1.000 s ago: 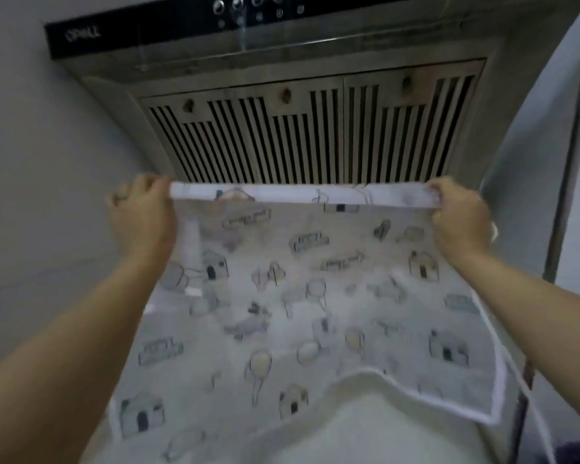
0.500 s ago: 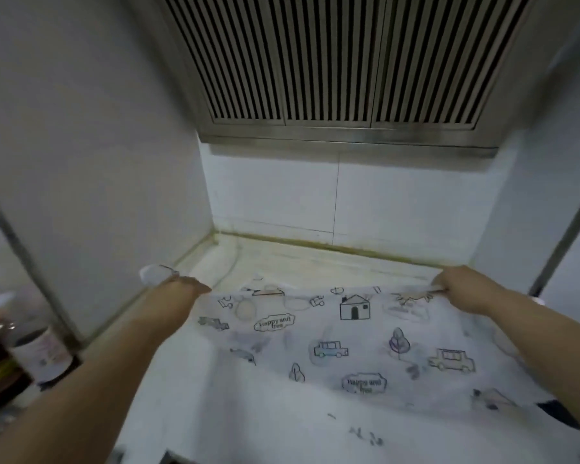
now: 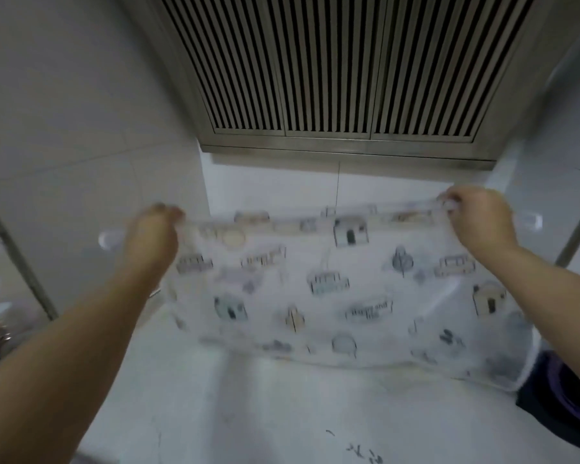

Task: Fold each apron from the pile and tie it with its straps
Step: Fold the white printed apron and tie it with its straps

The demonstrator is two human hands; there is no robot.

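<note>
Left hand: fingers curled, gripping one top corner of the apron. Right hand: pinching the other top corner. The apron is held stretched between them, directly below the vent hood, its lower edge hanging toward the white counter beneath the hood. A pale strap projects beyond the left hand.

Assessment: the frame is blurred and no finished fold is discernible. No strap is tied. Folding and tying remain. Dark cloth, below the hood's right end, may be the pile; not confirmed.
</note>
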